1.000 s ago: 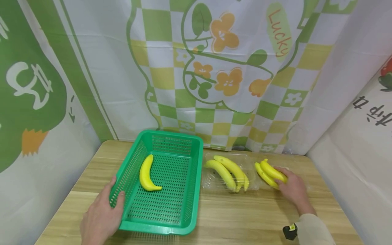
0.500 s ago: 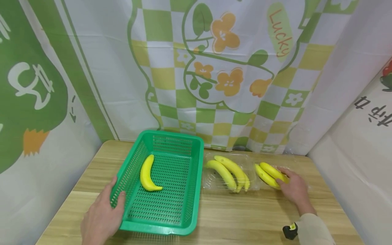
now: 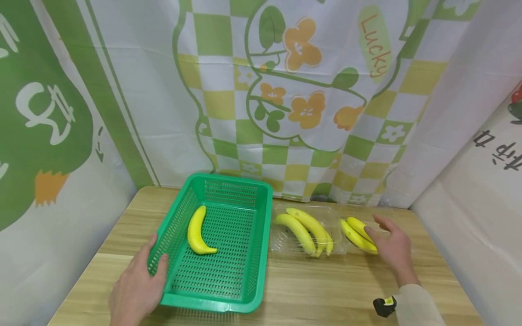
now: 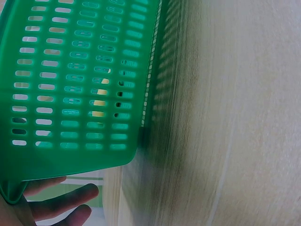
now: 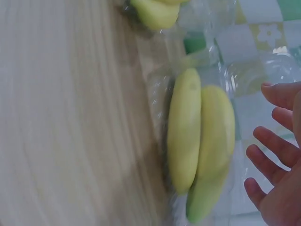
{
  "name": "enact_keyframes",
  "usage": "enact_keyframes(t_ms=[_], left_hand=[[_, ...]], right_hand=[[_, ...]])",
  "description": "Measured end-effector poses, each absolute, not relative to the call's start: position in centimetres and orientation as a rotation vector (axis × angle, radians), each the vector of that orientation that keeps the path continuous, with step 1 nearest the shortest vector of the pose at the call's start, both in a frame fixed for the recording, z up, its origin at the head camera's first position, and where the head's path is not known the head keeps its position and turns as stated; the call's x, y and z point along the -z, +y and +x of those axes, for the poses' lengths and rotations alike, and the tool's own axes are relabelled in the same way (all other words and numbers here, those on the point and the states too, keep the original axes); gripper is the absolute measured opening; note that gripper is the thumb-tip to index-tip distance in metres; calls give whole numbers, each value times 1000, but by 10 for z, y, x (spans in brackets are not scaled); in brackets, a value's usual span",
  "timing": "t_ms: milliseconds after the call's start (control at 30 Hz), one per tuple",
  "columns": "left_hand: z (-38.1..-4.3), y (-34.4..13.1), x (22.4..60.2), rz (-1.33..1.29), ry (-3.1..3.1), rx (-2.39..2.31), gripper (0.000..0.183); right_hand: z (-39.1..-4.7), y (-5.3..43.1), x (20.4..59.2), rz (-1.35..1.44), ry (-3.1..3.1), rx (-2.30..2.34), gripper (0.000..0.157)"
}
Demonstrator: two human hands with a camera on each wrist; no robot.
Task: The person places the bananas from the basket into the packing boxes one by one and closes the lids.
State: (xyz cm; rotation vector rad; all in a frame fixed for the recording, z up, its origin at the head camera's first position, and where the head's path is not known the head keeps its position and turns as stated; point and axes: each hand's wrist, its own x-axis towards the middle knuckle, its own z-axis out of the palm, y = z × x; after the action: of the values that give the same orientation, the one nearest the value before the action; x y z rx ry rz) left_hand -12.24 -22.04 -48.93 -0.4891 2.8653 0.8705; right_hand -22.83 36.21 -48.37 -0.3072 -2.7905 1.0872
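Note:
My left hand (image 3: 136,285) holds the near left rim of a green plastic basket (image 3: 212,306), thumb over the rim and fingers outside. In the left wrist view its fingers (image 4: 66,202) show beyond the basket's slotted wall (image 4: 61,155). One yellow banana (image 3: 195,231) lies inside the basket. My right hand (image 3: 393,249) hovers at the right over two bananas (image 3: 354,235) lying side by side in a clear plastic box. In the right wrist view its fingers (image 5: 268,165) are spread and relaxed, apart from the bananas (image 5: 183,136), and hold nothing.
Between the basket and the right hand, another clear plastic box (image 3: 279,246) holds several bananas (image 3: 311,224). All stand on a wooden table (image 3: 318,290). A patterned curtain (image 3: 302,154) hangs along the table's back edge, with fabric walls at both sides.
My right hand has let go of the banana and lifted slightly off the pair, which now lies flat in the box. The left hand stays on the basket rim.

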Motion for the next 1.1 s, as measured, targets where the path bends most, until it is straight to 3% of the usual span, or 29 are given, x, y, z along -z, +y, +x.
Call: enact_keyframes(t_ms=[1100], left_hand=[[-121, -220, 489, -500, 2880, -895, 74]], right_hand=[[-248, 287, 453, -135, -2520, -1270, 46]])
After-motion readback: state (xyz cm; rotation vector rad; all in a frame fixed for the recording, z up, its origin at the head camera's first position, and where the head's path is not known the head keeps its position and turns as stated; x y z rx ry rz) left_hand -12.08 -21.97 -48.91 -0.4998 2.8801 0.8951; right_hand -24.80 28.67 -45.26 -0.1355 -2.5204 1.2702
